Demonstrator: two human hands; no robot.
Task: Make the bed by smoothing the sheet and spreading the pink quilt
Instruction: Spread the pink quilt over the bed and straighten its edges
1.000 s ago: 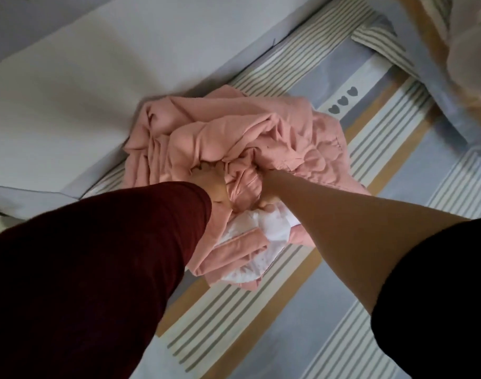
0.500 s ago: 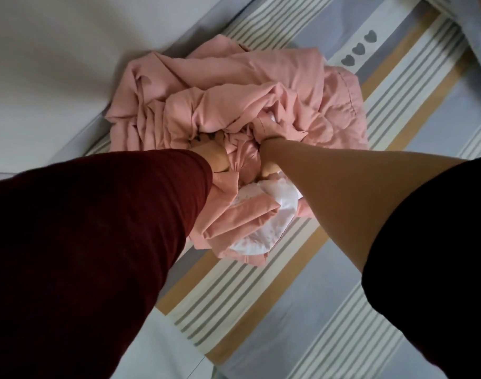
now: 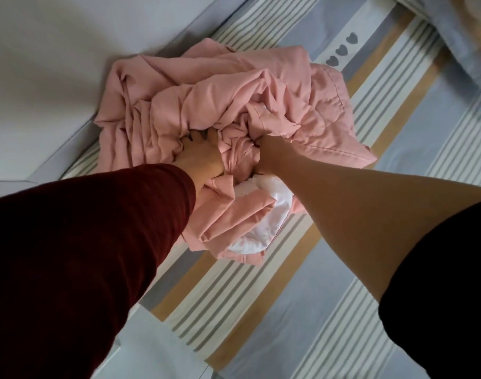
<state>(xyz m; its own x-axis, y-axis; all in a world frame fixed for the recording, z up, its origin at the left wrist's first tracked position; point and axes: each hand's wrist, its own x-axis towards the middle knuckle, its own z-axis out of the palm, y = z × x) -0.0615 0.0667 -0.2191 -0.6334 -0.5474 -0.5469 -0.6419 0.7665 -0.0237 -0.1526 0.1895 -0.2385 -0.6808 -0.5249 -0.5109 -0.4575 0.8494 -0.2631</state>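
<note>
Pink quilt [image 3: 220, 105] lies in a crumpled heap on the striped sheet [image 3: 288, 310], near one edge of the bed. Its white side peeks out at the bottom. The left grip [image 3: 201, 160] is closed on a bunch of quilt. The right grip [image 3: 262, 157] is buried in the folds, so I cannot tell if it is closed.

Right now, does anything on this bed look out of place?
The quilt lies bunched in a heap on the sheet, white underside showing, not spread flat. The left hand grips it; the right hand is sunk in its folds.
</note>
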